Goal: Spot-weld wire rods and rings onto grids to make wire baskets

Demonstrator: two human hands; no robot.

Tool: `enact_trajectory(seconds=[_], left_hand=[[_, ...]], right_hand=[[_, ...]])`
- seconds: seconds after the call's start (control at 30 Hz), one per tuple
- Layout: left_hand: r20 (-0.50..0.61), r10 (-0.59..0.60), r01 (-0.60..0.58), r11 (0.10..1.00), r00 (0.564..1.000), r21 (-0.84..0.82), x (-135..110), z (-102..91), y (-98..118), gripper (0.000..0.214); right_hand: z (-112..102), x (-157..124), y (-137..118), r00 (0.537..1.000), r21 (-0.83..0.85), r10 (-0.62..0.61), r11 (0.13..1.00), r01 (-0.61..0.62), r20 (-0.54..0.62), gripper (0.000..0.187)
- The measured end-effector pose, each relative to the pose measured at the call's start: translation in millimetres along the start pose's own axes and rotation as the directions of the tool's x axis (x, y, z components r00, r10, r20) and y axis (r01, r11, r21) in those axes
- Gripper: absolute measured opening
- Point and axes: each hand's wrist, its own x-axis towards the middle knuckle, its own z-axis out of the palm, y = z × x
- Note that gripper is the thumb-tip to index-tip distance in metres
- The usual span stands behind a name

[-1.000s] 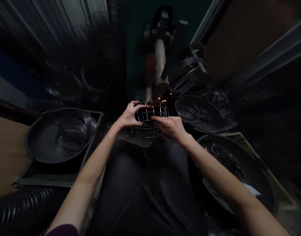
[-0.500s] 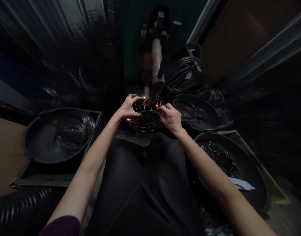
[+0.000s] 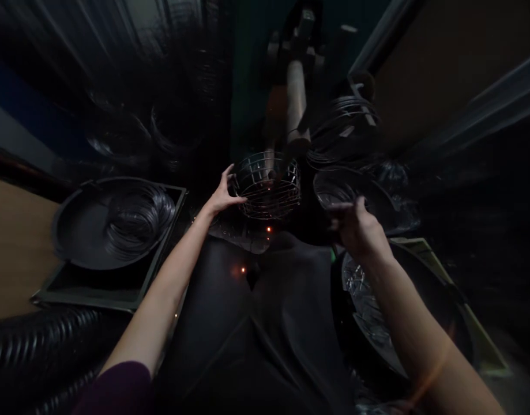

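Note:
A round wire basket (image 3: 269,199) of thin metal rods hangs in front of the machine's lower rod, above my lap. My left hand (image 3: 221,193) grips its left side, thumb low and fingers at the upper rim. My right hand (image 3: 364,233) is apart from the basket, over the near edge of the dark round pan (image 3: 442,294) at the right, which holds short wire pieces (image 3: 372,305). Motion smears its fingers, so whether they hold anything is unclear. Small orange sparks (image 3: 269,229) fly below the basket and over my dark apron (image 3: 247,346).
A machine arm (image 3: 296,98) reaches down from behind the basket. On the left, a dark round pan (image 3: 81,225) holds a coil of wire rings (image 3: 139,216). More wire rings (image 3: 334,193) lie in a pan at the back right. A ribbed black hose (image 3: 40,351) is at lower left.
My right hand has left the basket's right side and moved right and toward me, over the pan of wire pieces. My left hand stays on the basket. The view has shifted slightly.

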Motion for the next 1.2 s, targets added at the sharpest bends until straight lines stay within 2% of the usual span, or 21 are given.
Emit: enact_trajectory(seconds=[0.03,0.07,0.13,0.2,0.23,0.27,0.33,0.43,0.57,0.63,0.67,0.73,0.8,0.87,0.93,1.0,1.2], left_hand=[[-0.013,-0.029,0.028,0.999,1.000,-0.031,-6,0.9,-5,0.128],[-0.036,-0.037,0.036,0.998,0.999,-0.045,-11,1.1,-6,0.128],[-0.101,0.008,-0.011,1.000,0.995,-0.024,-17,-1.9,-1,0.123],[-0.131,0.100,-0.096,0.995,0.986,0.034,-23,-7.9,15,0.114],[-0.128,0.141,-0.133,0.989,0.982,0.071,-27,-10.8,26,0.109],[-0.111,0.175,-0.161,0.980,0.978,0.120,-31,-12.9,38,0.102],[-0.031,0.215,-0.201,0.947,0.976,0.252,-40,-13.5,63,0.087],[0.132,0.208,-0.245,0.865,0.969,0.439,-50,-4.2,92,0.068],[0.209,0.175,-0.260,0.817,0.962,0.514,-54,13.7,105,0.063],[0.215,0.178,-0.266,0.814,0.960,0.517,-52,18.6,104,0.062],[0.212,0.177,-0.263,0.817,0.961,0.513,-50,19.9,103,0.062],[0.188,0.166,-0.240,0.831,0.968,0.501,-47,21.0,100,0.063],[0.158,0.158,-0.216,0.847,0.975,0.485,-43,21.6,97,0.065],[0.137,0.156,-0.203,0.859,0.978,0.470,-39,22.5,95,0.066],[0.126,0.153,-0.194,0.866,0.980,0.462,-36,24.0,94,0.066],[0.118,0.146,-0.185,0.870,0.982,0.458,-34,25.7,93,0.065],[0.112,0.147,-0.182,0.873,0.983,0.453,-26,27.7,94,0.065]], right_hand=[[-2,-14,7,0.986,0.120,0.141,0.981,-0.150,0.085,0.064],[-2,-27,12,0.946,0.210,0.266,0.930,-0.303,0.185,0.062],[4,-53,19,0.836,0.258,0.408,0.819,-0.512,0.366,0.057],[14,-73,15,0.761,0.230,0.421,0.780,-0.582,0.494,0.048],[19,-78,9,0.750,0.208,0.395,0.797,-0.567,0.531,0.049],[24,-80,1,0.754,0.180,0.357,0.832,-0.525,0.551,0.052],[33,-72,-18,0.791,0.114,0.261,0.917,-0.382,0.553,0.058],[46,-39,-37,0.860,0.022,0.117,0.989,-0.147,0.497,0.058],[61,5,-42,0.871,-0.227,0.077,0.973,0.040,0.485,0.030],[65,15,-40,0.894,-0.418,0.001,0.884,0.209,0.448,0.023],[67,16,-39,0.900,-0.523,-0.062,0.796,0.305,0.431,0.024],[69,14,-37,0.879,-0.702,-0.164,0.545,0.459,0.447,0.032],[70,10,-34,0.844,-0.786,-0.198,0.307,0.537,0.499,0.042],[71,8,-32,0.814,-0.801,-0.197,0.160,0.577,0.547,0.054],[70,8,-30,0.794,-0.797,-0.199,0.087,0.598,0.575,0.059],[69,10,-30,0.789,-0.798,-0.197,0.053,0.601,0.582,0.055],[62,19,-29,0.784,-0.799,-0.242,0.053,0.599,0.571,0.046]])
